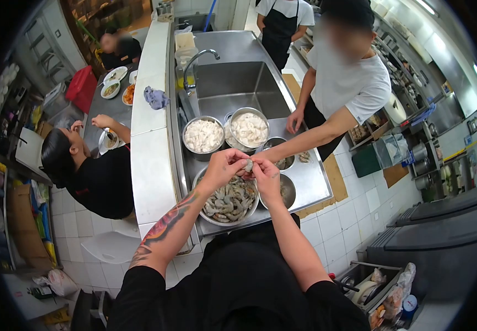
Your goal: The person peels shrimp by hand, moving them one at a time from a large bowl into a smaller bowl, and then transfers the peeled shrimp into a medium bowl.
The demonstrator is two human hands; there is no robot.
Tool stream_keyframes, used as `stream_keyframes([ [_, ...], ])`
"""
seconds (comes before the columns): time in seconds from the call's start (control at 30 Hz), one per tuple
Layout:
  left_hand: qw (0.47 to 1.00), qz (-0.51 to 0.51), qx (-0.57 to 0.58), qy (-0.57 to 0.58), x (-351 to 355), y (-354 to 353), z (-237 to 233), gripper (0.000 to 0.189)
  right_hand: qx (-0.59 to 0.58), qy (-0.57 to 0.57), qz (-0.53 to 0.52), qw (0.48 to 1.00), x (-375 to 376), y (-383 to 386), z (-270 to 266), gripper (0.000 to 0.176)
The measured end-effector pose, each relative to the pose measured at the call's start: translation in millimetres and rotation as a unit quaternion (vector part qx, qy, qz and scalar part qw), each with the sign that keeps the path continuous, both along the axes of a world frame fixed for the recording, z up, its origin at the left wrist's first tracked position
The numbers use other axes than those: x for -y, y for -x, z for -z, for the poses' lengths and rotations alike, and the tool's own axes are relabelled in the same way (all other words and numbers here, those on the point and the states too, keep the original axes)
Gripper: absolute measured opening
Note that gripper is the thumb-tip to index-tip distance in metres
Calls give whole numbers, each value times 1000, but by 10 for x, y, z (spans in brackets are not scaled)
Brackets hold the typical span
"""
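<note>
Grey shrimp (248,165) sits pinched between the fingertips of the left hand (226,170) and right hand (267,177), on the near side of the sink (238,88), above a big bowl (223,223) of unpeeled ones. A slick shell, or a bump from the co-worker's arm (310,143) close by, could make it slip. Nearer the sink stand 2 bowls (198,156) of pale meat.

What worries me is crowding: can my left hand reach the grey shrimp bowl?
Probably yes: the bowl lies below your left hand, its near side unblocked, though a co-worker's arm reaches in.
</note>
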State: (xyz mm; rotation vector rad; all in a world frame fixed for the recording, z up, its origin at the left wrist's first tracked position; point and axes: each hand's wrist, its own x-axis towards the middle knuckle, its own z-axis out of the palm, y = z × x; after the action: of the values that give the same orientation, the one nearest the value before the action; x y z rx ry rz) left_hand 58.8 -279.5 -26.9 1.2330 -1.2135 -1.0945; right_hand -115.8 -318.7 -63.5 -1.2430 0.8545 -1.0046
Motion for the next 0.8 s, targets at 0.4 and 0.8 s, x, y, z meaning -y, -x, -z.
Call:
stream_keyframes([
  [0.4,1000,13,-1,-13,31,32,103,26,-166,265,97,945,-117,-122,-198,9],
  [0.8,995,-46,88,-14,1,-27,94,20,-349,311,114,877,-31,702,402,12],
])
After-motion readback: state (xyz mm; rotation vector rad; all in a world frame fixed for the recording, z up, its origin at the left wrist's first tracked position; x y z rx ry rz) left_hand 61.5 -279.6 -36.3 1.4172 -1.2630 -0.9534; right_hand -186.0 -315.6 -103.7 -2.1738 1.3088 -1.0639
